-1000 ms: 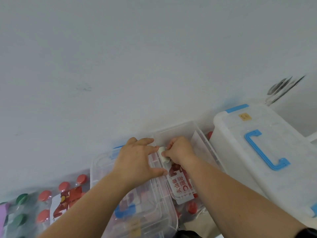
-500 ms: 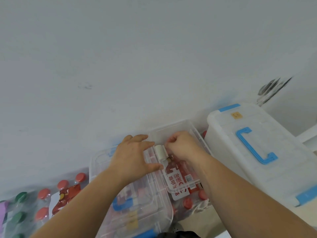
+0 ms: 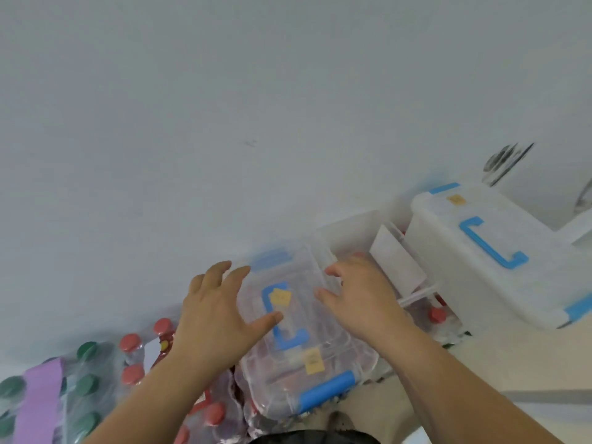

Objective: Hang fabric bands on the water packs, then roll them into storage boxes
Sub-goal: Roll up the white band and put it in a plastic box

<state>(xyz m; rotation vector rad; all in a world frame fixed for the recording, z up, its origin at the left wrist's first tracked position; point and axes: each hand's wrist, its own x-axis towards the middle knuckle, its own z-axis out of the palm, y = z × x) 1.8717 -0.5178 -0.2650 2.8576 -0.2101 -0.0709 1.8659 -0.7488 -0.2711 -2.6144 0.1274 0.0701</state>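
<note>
A clear storage box [image 3: 298, 357] with a blue handle and blue latches sits with its lid on, resting on shrink-wrapped packs of red-capped bottles [image 3: 131, 344]. My left hand [image 3: 217, 312] lies spread on the left half of the lid, thumb near the handle. On the lid's right side rests my right hand [image 3: 362, 296], thumb on top and fingers reaching to the far edge. Neither hand holds anything. A purple fabric band [image 3: 41, 402] lies across a pack of green-capped bottles [image 3: 86, 386] at the lower left.
Behind my right hand stands an open clear box [image 3: 349, 232] with a white sheet [image 3: 397, 264] leaning in it. A closed white box [image 3: 499, 251] with a blue handle is at the right. A red cap [image 3: 437, 315] shows beneath it. A pale wall fills the background.
My right hand no longer holds the small white roll over the open box. Both hands now lie on the clear box's lid, which sits more in the middle of view.
</note>
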